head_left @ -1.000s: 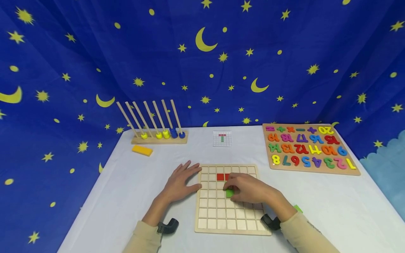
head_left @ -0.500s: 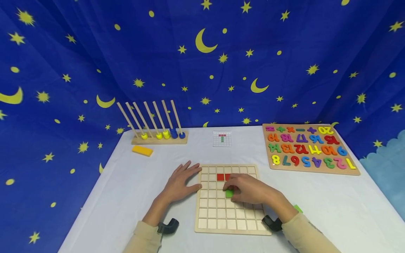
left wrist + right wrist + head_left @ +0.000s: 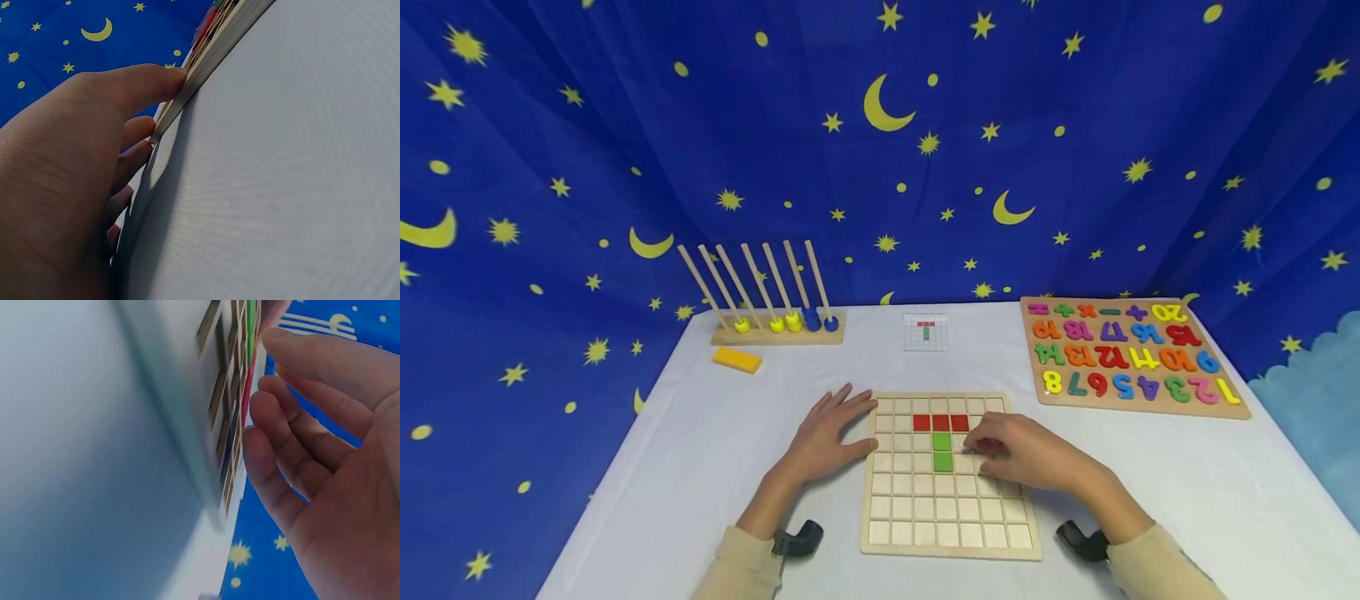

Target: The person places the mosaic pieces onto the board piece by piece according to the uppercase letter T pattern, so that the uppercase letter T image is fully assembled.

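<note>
A wooden grid board lies on the white table. Three red squares sit side by side in its second row from the far edge. Under the middle one, two green squares form a short column. My left hand rests at the board's left edge with thumb and index fingertip touching it, fingers spread; the left wrist view shows that contact. Over the right part of the board is my right hand, just right of the green squares. Its fingers are loosely bent and hold nothing in the right wrist view.
A small card with a red and green T on a grid lies behind the board. At the back left are a peg rack with yellow and blue beads and a yellow block. A number puzzle board lies at the right.
My right hand has let go of the near green square and moved right, uncovering the third red square and both green squares. The left hand stays at the board's edge.
</note>
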`<state>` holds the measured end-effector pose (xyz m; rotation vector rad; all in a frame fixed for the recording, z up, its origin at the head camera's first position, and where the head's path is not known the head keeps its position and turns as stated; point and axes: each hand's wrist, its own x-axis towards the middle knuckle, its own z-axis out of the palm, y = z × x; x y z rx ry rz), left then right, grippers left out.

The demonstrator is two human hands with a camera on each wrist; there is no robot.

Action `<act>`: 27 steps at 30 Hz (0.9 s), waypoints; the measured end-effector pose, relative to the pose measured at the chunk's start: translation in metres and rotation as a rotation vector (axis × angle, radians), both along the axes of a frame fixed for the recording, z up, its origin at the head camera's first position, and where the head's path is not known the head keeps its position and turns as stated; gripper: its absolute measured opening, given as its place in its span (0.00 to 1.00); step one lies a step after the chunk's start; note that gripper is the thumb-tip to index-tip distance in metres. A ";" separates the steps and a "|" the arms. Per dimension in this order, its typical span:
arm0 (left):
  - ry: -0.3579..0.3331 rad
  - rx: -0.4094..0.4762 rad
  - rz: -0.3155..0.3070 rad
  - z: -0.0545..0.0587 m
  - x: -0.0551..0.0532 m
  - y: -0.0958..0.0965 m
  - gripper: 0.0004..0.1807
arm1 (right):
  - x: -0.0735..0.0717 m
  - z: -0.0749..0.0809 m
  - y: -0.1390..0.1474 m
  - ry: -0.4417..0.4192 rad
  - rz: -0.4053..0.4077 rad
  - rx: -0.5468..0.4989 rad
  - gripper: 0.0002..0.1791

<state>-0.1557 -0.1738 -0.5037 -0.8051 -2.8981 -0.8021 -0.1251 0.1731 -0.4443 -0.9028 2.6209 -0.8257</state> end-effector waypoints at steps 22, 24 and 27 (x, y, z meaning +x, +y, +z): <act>-0.007 -0.011 0.001 0.000 0.000 0.001 0.36 | 0.026 -0.003 0.071 -0.046 -0.170 0.018 0.13; -0.005 -0.007 0.000 0.000 0.000 0.001 0.36 | 0.028 -0.003 0.076 -0.057 -0.188 0.027 0.14; -0.002 -0.005 0.003 0.000 0.000 0.001 0.36 | 0.030 -0.002 0.083 -0.068 -0.209 0.033 0.15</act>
